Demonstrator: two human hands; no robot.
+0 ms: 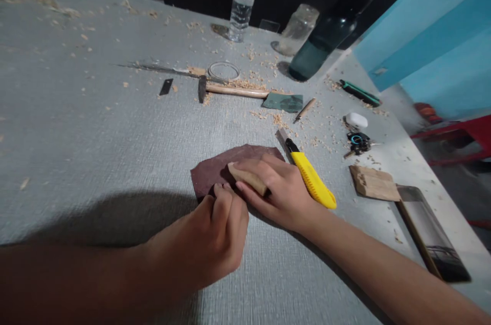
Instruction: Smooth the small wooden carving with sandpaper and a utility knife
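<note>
A reddish-brown sheet of sandpaper (215, 171) lies on the grey table. My right hand (282, 187) is closed around a small piece of wood (249, 179) and holds it against the sheet. Curled at the near edge of the sandpaper, my left hand (222, 228) pinches with its fingertips, apparently on that edge; the exact contact is hidden. Just right of my right hand lies a yellow utility knife (313, 179) with its blade pointing away from me.
Beyond the hands lie a hammer (238, 90), a green sandpaper scrap (284, 102) and wood shavings. A water bottle (245, 0), a glass jar (299, 30) and a dark bottle (322, 41) stand behind. Keys (358, 143), a wood block (374, 183) and a phone (433, 233) lie right.
</note>
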